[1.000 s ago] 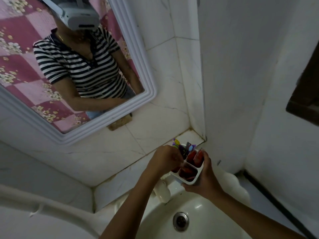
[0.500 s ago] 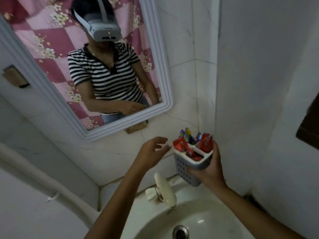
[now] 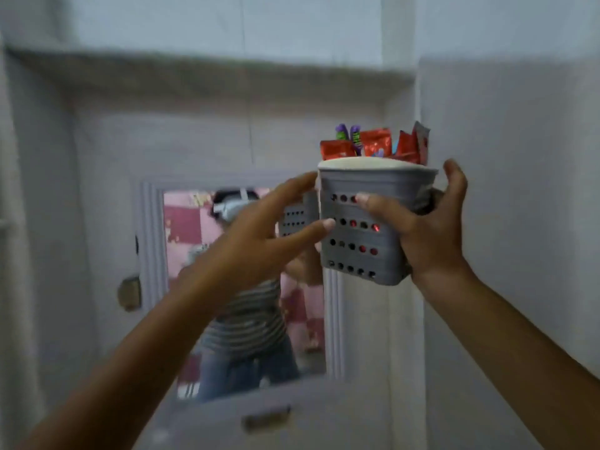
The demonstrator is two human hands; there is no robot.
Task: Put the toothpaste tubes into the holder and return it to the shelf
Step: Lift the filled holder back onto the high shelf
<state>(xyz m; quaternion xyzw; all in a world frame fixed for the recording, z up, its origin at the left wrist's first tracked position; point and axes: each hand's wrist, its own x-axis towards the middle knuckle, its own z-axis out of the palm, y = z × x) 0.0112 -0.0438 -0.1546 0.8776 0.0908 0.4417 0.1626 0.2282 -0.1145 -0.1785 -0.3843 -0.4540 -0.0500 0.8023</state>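
The grey perforated holder (image 3: 360,251) with a white inner rim is raised high in front of the wall. Red toothpaste tubes (image 3: 375,145) and purple toothbrush ends stick up out of it. My right hand (image 3: 425,235) grips the holder from the right side and underneath, thumb across its front. My left hand (image 3: 269,232) is spread open against the holder's left side, fingertips touching its front face and rim. A shelf ledge (image 3: 207,73) runs across the wall above the holder.
A white-framed mirror (image 3: 334,319) hangs below and left of the holder, showing a person in a striped shirt. A wall corner (image 3: 418,92) rises just right of the holder. The picture is blurred by motion.
The holder has gone up from above the sink to near the shelf ledge, and the view has tilted upward. My left hand has come in from apart to touch the holder's left side.
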